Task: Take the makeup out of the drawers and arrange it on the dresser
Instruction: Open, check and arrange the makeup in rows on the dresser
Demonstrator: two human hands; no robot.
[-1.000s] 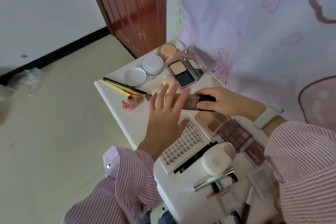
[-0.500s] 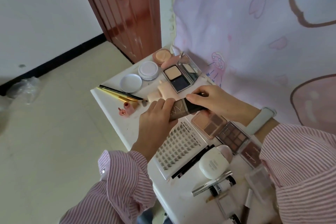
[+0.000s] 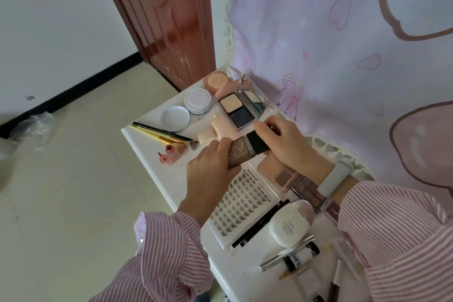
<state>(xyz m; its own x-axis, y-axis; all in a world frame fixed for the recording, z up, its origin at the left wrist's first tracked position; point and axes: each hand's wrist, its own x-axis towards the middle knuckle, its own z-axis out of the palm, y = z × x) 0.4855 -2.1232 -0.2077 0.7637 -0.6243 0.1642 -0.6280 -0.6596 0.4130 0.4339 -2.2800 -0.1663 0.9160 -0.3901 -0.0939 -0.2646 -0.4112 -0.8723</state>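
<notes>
- Brown foundation tube with black cap point(image 3: 241, 152): lower end hidden in left hand point(image 3: 210, 174); cap's far end covered by right hand point(image 3: 284, 144).
- Dark eyeshadow palette point(image 3: 310, 191): partly under the right wrist.
- Small bottles point(image 3: 297, 258): labels unreadable.
- White dresser top point(image 3: 169, 176): cut off at the bottom edge.

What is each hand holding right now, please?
Left hand: closed around the tan body of the foundation bottle.
Right hand: closed on the same bottle's black cap.
</notes>
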